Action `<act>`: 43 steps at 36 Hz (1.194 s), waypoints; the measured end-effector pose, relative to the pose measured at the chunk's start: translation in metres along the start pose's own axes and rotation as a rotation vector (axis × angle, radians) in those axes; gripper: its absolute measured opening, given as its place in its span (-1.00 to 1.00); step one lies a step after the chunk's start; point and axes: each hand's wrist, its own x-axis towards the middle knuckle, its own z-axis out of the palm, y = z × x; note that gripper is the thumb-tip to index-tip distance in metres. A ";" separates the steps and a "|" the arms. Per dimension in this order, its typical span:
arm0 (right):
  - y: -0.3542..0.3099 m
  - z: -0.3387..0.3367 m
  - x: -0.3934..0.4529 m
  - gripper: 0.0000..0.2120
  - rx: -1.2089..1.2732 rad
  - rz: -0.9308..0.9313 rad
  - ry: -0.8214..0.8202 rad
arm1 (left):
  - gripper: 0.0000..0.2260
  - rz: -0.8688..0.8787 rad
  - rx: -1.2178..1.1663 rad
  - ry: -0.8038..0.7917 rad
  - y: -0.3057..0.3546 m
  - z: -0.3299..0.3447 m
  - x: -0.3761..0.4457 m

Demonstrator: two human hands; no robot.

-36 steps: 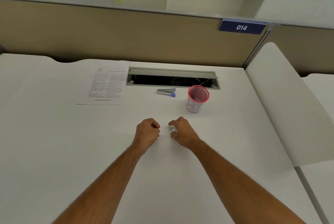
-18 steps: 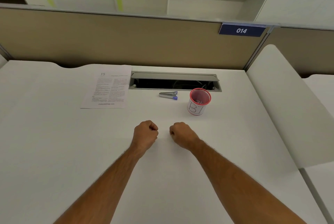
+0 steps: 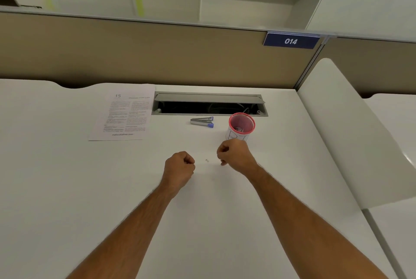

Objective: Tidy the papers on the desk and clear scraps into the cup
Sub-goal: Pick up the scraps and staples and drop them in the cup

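Papers stacked, far-left of both grips. Left hand fisted, empty as far as visible; right hand curled, contents unclear, just below cup. Tiny scrap on worktop between grips, left to clear

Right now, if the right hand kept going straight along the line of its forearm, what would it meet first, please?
Most likely the red-rimmed white paper cup, which stands just beyond the right hand. Whether the raised fist would strike its wall or pass over the rim is unclear from this single view.
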 end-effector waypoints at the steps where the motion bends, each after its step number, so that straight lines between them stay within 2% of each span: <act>1: -0.002 -0.005 0.002 -0.90 0.001 0.004 0.002 | -0.86 0.000 -0.001 -0.005 0.002 0.002 0.001; 7: -0.008 -0.024 0.008 -0.84 0.049 -0.027 0.087 | -0.85 0.011 0.010 -0.019 0.009 0.012 0.006; 12: -0.013 -0.051 0.017 -0.87 0.150 -0.032 0.242 | -0.86 0.020 0.019 -0.033 0.014 0.018 0.012; 14: -0.015 -0.065 0.023 -0.96 0.148 -0.032 0.293 | -0.86 0.025 0.023 -0.034 0.016 0.019 0.015; 17: -0.016 -0.084 0.035 -0.88 0.059 0.015 0.340 | -0.85 0.029 0.013 -0.033 0.019 0.021 0.020; 23: -0.014 -0.099 0.059 -0.86 -0.071 0.031 0.371 | -0.85 0.022 0.008 -0.040 0.022 0.021 0.029; 32: -0.006 -0.098 0.081 -0.80 -0.258 0.034 0.296 | -0.85 0.013 0.021 -0.017 0.019 0.013 0.040; 39: -0.009 -0.097 0.078 -0.82 -0.224 0.009 0.370 | -0.84 0.012 0.040 -0.015 0.014 0.013 0.042; 43: -0.025 -0.091 0.061 -0.84 -0.172 -0.133 0.402 | -0.82 0.001 0.036 -0.009 0.012 0.017 0.041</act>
